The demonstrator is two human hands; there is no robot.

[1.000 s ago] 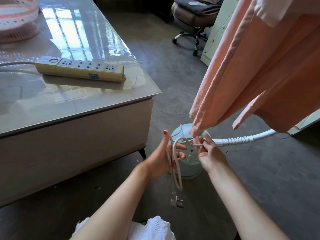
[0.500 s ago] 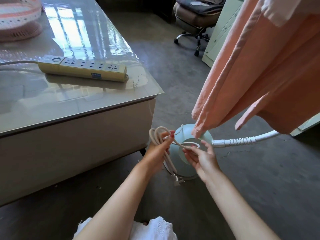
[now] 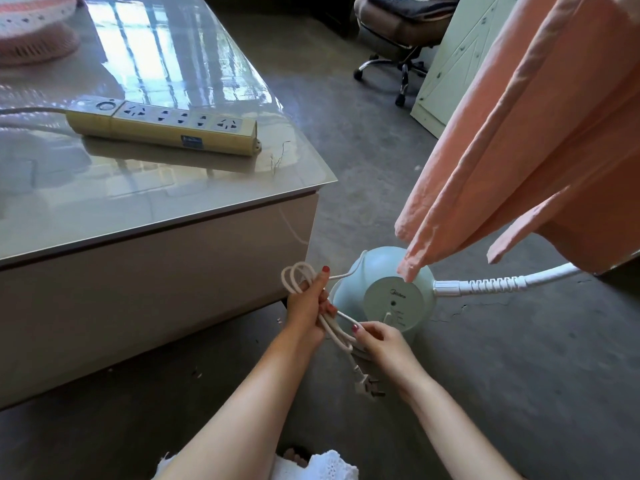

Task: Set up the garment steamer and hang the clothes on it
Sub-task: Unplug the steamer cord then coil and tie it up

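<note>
Beside the "Midea" steamer base (image 3: 388, 292), left hand (image 3: 308, 306) clutches coiled cord (image 3: 298, 277); right hand (image 3: 384, 344) pinches it.

1. The glossy table (image 3: 145, 209) to my left carries a yellow power strip (image 3: 162, 128) and a pink fan (image 3: 33, 32) at its far edge.
2. My pale-blue steamer base (image 3: 384, 289) and an office chair (image 3: 401, 36) stand on the grey concrete floor (image 3: 519, 375).
</note>
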